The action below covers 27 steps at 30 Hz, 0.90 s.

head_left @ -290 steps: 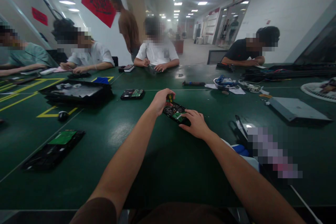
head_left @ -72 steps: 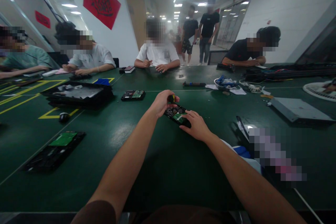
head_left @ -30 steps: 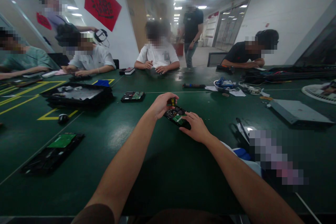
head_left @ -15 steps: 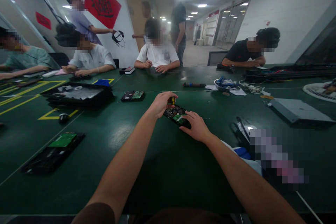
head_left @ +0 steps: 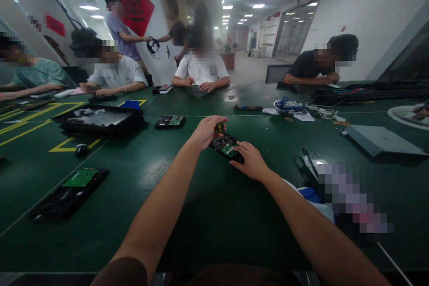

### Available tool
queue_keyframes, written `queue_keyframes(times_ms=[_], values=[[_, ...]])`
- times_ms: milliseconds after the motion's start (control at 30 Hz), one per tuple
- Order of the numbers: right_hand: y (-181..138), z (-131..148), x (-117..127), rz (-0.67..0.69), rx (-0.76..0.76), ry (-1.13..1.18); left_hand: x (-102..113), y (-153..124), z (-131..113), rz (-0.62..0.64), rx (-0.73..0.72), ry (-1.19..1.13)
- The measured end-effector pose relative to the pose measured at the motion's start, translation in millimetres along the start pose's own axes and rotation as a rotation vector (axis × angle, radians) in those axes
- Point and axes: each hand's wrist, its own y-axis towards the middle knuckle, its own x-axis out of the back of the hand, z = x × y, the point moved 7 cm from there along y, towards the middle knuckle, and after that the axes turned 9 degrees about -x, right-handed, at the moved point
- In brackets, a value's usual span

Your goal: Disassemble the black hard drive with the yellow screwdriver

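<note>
A small black device with an exposed green circuit board (head_left: 225, 146) lies on the dark green table (head_left: 214, 214) straight ahead. My left hand (head_left: 205, 131) is closed around a yellow-and-black handled tool (head_left: 219, 127) held upright over the device's far end. My right hand (head_left: 251, 161) rests on the device's near end, fingers flat and pressing down on it.
A second opened device (head_left: 169, 121) lies further back; a black tray (head_left: 97, 119) and a long opened unit with a green board (head_left: 67, 193) sit left. A grey flat box (head_left: 380, 139), cables and a bowl (head_left: 284, 106) are right. Several people sit around the table; others stand behind.
My hands and the device stay in almost the same place. People in the background have walked from the corridor to the left, behind the seated workers.
</note>
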Motion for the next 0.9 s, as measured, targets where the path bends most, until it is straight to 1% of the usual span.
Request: queue_keyframes(times_ms=[100, 167, 333, 400, 533, 633, 700, 800, 900], values=[[0, 0, 0, -0.005, 0.007, 0.002, -2, 0, 5, -0.004, 0.047, -0.065], [-1, 0, 0, -0.007, 0.011, -0.002, -2, 1, 5, -0.015, 0.042, -0.092], [0, 0, -1, -0.005, 0.005, -0.014, 2, 1, -3, -0.037, -0.068, 0.033], [0, 0, -1, 0.000, 0.000, -0.013, 2, 0, -5, -0.037, -0.078, 0.054], [-1, 0, 0, -0.010, 0.013, -0.013, -1, 0, 3, -0.004, 0.012, -0.023], [-1, 0, -1, -0.006, 0.016, -0.009, -2, 2, 10, -0.014, 0.058, -0.101], [0, -1, -1, -0.003, 0.010, -0.008, 0, 3, 9, -0.023, 0.034, -0.087], [0, -1, -1, 0.002, 0.002, -0.012, 5, 3, 2, -0.064, -0.044, 0.024], [0, -1, -1, 0.007, 0.005, -0.011, 8, 2, -1, -0.078, -0.057, 0.060]])
